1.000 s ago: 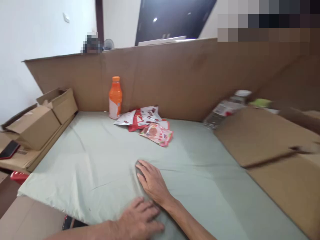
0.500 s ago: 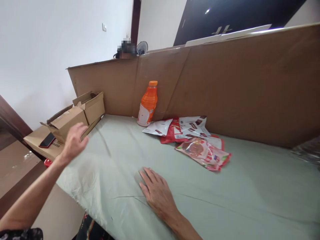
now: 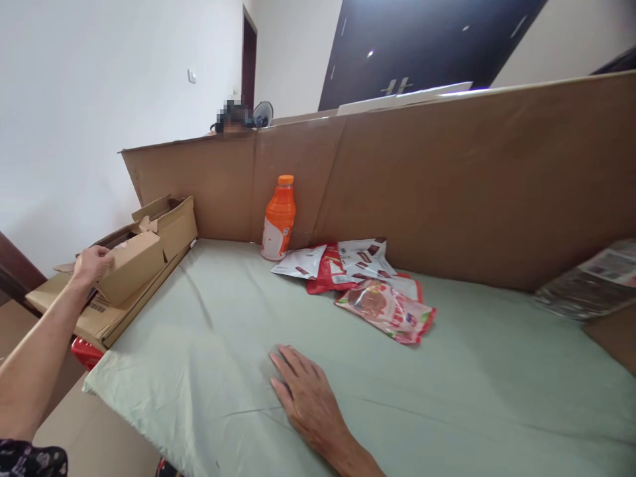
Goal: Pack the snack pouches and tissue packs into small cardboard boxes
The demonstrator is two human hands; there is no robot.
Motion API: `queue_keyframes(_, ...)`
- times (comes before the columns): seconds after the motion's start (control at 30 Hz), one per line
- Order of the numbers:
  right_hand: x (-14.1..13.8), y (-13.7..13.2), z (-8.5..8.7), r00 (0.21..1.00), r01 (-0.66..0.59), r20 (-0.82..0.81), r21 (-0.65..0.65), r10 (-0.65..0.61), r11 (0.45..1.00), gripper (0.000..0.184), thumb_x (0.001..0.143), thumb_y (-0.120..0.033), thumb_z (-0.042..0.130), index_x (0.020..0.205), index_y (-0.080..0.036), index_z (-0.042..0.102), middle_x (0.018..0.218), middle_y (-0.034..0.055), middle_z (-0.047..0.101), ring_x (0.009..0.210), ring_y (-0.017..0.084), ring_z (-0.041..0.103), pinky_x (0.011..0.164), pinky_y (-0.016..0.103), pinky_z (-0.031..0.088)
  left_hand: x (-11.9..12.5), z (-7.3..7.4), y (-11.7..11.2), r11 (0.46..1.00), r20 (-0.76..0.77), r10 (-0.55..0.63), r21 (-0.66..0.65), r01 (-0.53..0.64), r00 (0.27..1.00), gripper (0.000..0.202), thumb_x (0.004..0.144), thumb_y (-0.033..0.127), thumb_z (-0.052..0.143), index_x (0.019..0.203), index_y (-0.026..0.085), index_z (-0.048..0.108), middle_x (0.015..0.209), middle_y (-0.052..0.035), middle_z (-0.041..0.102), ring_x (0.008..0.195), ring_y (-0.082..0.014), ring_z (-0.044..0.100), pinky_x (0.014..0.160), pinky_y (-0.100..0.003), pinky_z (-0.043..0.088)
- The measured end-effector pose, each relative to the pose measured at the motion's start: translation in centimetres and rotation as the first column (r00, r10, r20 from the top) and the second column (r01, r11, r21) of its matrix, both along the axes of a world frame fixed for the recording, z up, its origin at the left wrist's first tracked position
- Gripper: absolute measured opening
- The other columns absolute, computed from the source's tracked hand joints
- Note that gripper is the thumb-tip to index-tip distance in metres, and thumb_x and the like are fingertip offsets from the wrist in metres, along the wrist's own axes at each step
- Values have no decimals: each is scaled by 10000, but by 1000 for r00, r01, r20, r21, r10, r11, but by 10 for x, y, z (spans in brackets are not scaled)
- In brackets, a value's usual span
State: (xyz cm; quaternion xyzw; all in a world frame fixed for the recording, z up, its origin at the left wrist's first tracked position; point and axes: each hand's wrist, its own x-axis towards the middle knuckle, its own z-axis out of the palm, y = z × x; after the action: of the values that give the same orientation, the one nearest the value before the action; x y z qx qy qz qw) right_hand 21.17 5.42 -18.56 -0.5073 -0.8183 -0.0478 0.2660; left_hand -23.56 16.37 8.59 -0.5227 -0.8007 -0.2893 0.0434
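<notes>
My right hand (image 3: pixel 311 401) lies flat on the pale green cloth (image 3: pixel 199 331), fingers stretched out and holding nothing. My left hand (image 3: pixel 92 264) is stretched far to the left, at the near end of a small open cardboard box (image 3: pixel 134 265). Its fingers are curled against the box's end; what they grip, if anything, is hidden. An orange drink bottle (image 3: pixel 278 218) stands upright against the cardboard wall (image 3: pixel 447 185). Several red and white snack packets (image 3: pixel 358 278) lie in a loose pile to its right.
The small box rests on flattened cardboard (image 3: pixel 74 311) at the cloth's left edge, with something red (image 3: pixel 85 351) under it. A clear plastic bottle (image 3: pixel 591 281) lies at the right edge. A person's head shows behind the cardboard wall, beside a fan (image 3: pixel 262 114).
My left hand has moved further left and down, from in the air onto the end of the small box, over where a dark phone lay. The right hand has stayed flat.
</notes>
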Motion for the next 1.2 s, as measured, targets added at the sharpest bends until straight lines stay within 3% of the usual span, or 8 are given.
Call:
queue_keyframes(0.1,0,1,2,998,-16,-54,-58,13,998,403,970,-250,486,1305,-185,699,1401,143,666,1287,328,613,1020,510,510,11,3,-6,994,48,-102,29,101,994,298,685,312,583,890,145,717,726,-20,712,679,-211,658,631,-288,525)
queue_keyframes(0.23,4,3,1,963,-63,-269,-170,15,983,385,952,-298,499,1233,-202,743,1408,143,662,1292,323,613,1059,523,493,45,6,-32,960,29,-263,109,259,964,311,723,384,583,922,188,718,782,-11,698,707,-193,622,639,-264,506)
queue_keyframes(0.37,17,13,11,757,-107,-642,-306,-122,946,376,889,-469,554,1064,-237,794,1386,129,677,1266,321,627,1062,515,486,98,2,-71,878,3,-468,111,465,884,239,791,396,622,909,207,708,873,-22,710,830,-199,652,772,-273,536)
queue_keyframes(0.53,48,14,56,279,-169,-867,-467,-413,868,551,749,-683,648,1006,-212,772,1272,143,725,1227,346,626,1001,468,492,180,-22,-132,444,-227,-864,77,893,449,130,954,137,565,944,205,676,904,-26,680,850,-148,654,778,-244,526)
queue_keyframes(0.63,65,-2,74,198,-194,-851,-520,-486,832,497,775,-661,652,931,-199,748,1020,99,776,998,299,687,833,397,536,215,-38,-165,238,-339,-911,37,971,236,205,920,17,555,974,188,654,870,-35,654,842,-165,617,798,-282,529)
queue_keyframes(0.73,73,-22,77,179,-224,-820,-573,-544,789,399,765,-589,697,818,-195,725,806,54,745,826,267,663,713,361,529,231,-51,-181,140,-346,-928,16,990,137,266,875,-55,526,987,162,634,845,-44,641,827,-179,598,842,-335,537)
queue_keyframes(0.97,77,-39,63,87,-244,-845,-532,-528,811,432,778,-625,683,944,-230,738,856,41,746,826,258,652,707,347,530,231,-68,-185,251,-440,-856,104,962,271,271,876,-39,602,1073,143,640,1021,-94,672,1004,-219,643,957,-408,524)
queue_keyframes(1.2,77,-33,60,124,-251,-896,-443,-426,860,498,784,-705,636,874,-221,714,882,56,744,904,270,659,776,357,529,226,-103,-209,478,-420,-694,337,811,584,381,871,85,681,1237,184,644,1252,-147,636,1264,-315,582,1098,-507,450)
